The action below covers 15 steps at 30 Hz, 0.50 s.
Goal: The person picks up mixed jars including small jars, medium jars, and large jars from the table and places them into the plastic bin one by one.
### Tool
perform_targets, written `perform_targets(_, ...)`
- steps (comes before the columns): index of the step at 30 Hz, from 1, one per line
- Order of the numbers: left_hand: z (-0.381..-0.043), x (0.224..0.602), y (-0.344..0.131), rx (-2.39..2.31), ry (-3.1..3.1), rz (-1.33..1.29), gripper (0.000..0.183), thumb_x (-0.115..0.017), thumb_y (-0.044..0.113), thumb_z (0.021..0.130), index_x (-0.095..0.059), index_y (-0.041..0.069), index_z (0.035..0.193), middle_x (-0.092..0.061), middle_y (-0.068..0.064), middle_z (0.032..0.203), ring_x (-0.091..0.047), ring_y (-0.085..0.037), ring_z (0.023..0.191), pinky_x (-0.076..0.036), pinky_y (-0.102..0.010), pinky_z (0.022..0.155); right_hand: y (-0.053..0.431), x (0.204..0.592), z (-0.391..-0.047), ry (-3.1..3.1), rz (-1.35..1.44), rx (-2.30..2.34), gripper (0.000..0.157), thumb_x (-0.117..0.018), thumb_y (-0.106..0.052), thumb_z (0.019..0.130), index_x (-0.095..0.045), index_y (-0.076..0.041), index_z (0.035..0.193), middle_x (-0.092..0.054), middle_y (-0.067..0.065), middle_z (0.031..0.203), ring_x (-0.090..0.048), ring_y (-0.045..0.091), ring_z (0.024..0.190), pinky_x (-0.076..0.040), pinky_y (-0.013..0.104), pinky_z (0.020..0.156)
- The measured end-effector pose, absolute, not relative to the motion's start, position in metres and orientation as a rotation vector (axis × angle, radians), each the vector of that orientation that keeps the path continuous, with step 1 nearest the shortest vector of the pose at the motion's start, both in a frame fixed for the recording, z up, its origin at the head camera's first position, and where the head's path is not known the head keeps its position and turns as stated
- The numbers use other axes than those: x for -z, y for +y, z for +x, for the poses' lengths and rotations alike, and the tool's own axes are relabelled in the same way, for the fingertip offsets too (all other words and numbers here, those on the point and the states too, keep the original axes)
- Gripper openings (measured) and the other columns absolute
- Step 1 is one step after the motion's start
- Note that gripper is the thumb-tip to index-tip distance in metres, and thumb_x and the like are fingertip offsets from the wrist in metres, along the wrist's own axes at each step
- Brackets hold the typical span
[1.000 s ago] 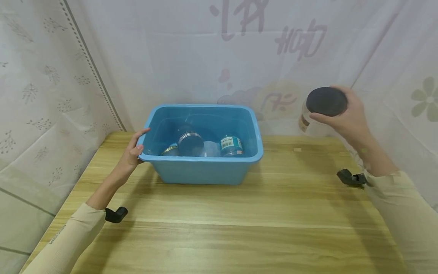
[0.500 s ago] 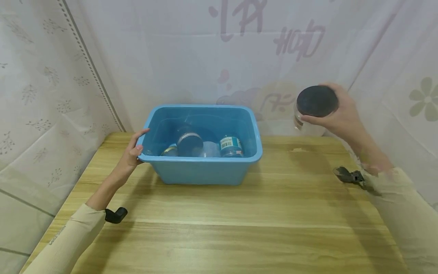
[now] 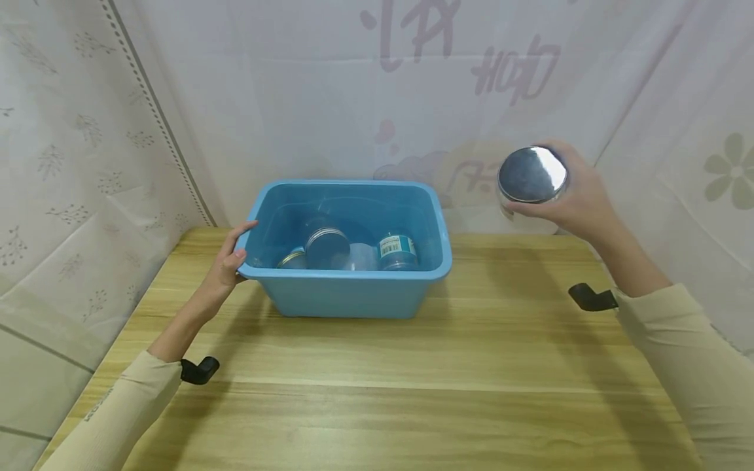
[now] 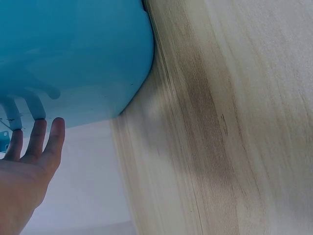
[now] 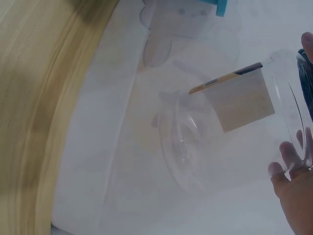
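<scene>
My left hand (image 3: 226,258) grips the left rim of a blue plastic tub (image 3: 353,294). In the left wrist view, fingers (image 4: 51,139) of that hand lie against the tub's outer wall. Up at the right, my right hand (image 3: 574,193) holds a clear jar (image 5: 215,142) near its lid (image 3: 532,174), with thumb and fingers around it. The lid is dark and shiny, and a small label (image 5: 247,100) shows on the see-through side. The jar hangs in the air in front of the curtain, to the right of the tub.
Inside the tub lie a jar with a silver-edged lid (image 3: 327,248), a jar with a teal and white label (image 3: 398,246) and a gold-rimmed one (image 3: 292,260). The tub stands on a wooden table (image 3: 377,405). A printed white curtain (image 3: 318,98) hangs behind and beside it.
My right hand has moved left toward the tub with the jar, and its lid now catches a bright reflection. The left hand and tub have stayed in place.
</scene>
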<state>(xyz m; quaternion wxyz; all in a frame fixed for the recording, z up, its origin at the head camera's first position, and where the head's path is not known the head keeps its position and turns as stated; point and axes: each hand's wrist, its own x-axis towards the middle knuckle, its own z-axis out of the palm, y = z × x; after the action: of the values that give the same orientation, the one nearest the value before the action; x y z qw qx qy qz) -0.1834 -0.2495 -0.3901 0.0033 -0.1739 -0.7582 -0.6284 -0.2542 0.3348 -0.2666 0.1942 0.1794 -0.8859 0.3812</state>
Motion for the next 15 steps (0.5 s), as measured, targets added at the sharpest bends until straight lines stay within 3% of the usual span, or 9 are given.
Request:
perform_targets(4,-0.183,0.390,-0.250,1.979,-2.374,-0.546,0.059,-0.037,0.044,0.105,-0.024,0.031,0.161,-0.006,-0.009,0.165,-0.028,-0.046,0.137,-0.026,-0.072,0.100,0.329,0.265,-0.249,-2.455,0.551,-1.050,0.102,-0.097,-0.001,0.061,-0.050,-0.023,0.148,-0.051,0.004,0.139,-0.051,0.018,0.114,-0.039,0.027,0.090)
perform_targets(15,-0.183,0.391,-0.251,1.993,-2.367,-0.540,0.058,-0.038,0.045,0.105,-0.025,0.032,0.161,-0.007,-0.011,0.164,-0.028,-0.047,0.137,-0.027,-0.071,0.100,0.314,0.261,-0.247,-2.375,0.700,-0.907,0.109,-0.099,0.005,0.052,-0.051,-0.015,0.148,-0.056,0.004,0.137,-0.049,0.010,0.118,-0.036,0.023,0.095)
